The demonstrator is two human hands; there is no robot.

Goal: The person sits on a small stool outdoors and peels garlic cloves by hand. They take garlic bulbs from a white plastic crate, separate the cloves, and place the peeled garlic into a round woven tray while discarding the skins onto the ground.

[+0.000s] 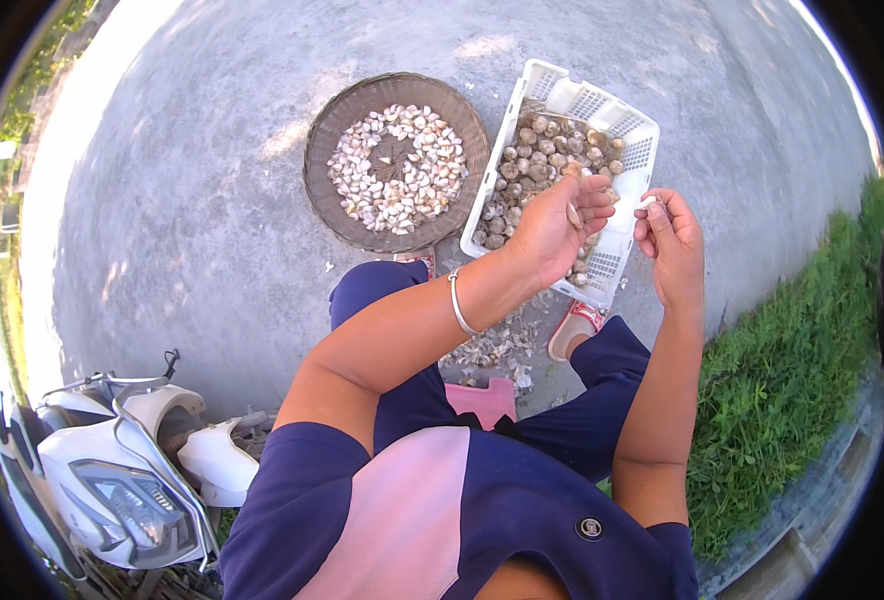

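My left hand (560,228) is cupped palm up over the white crate, its fingers loosely curled round what looks like a garlic clove (573,214). Just to its right, my right hand (674,240) pinches a small white garlic clove (646,202) between thumb and fingertips. Beneath the left hand, the white plastic crate (646,150) holds many whole garlic bulbs (552,148), some covered by that hand. Left of the crate stands a round woven basket (320,170) with loose garlic cloves (397,205) spread in a rough ring.
Papery garlic skins (497,345) litter the concrete ground (212,200) between my feet. A pink stool (487,402) shows between my legs. A white motor scooter (122,480) stands at the lower left. Green grass (772,390) borders the right side.
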